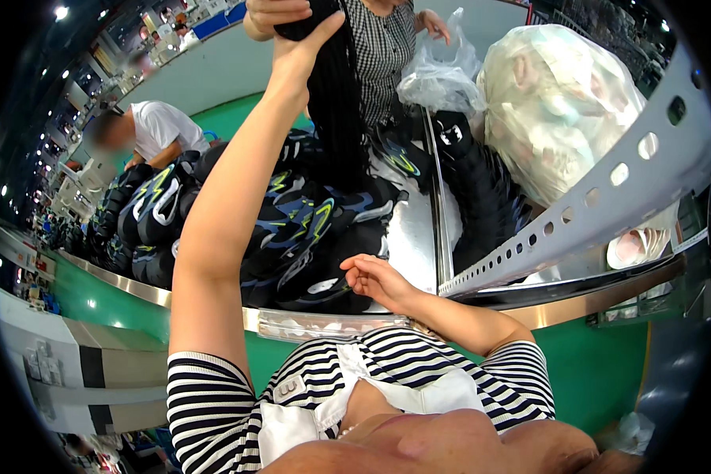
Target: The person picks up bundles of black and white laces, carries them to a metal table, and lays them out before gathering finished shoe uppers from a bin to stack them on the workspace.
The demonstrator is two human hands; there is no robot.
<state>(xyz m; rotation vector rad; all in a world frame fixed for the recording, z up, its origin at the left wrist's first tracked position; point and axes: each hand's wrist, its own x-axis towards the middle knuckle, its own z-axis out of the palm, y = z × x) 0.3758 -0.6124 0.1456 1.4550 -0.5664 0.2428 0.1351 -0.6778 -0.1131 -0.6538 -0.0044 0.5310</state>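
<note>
Long black cord-like bundle [336,95]: probably light, limp — hold gathered top.
Left hand [297,59]: at bundle, thumb spread; grip unclear.
Right hand [378,281]: half-open, empty.

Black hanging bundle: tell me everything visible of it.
The black bundle looks soft and fabric-like, in long thin strands, hanging down before a co-worker's checked top. The left hand is against its upper part; whether the grip is closed is unclear. Its lower end blends into the dark shoe-part pile.
</note>
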